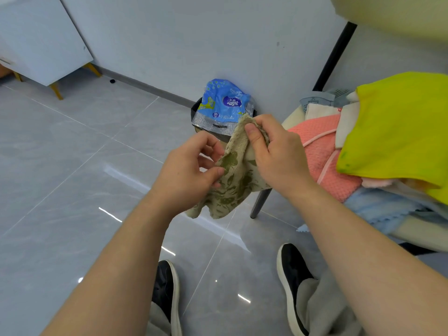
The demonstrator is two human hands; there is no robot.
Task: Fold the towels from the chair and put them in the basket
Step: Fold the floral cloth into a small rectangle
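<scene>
Pinching the patterned towel (pixel 236 187) at two spots. Right hand (pixel 276 156) has its fingers (pixel 255 138) curled over the top corner. Left hand (pixel 189 173) nips an edge lower down between thumb and forefinger, probably hunting for corners to spread it. The towel hangs mid-air over the floor, just beside the chair (pixel 417 235). The pink towel (pixel 324 156) and yellow towel (pixel 400 127) are piled there unfolded. No basket in view.
</scene>
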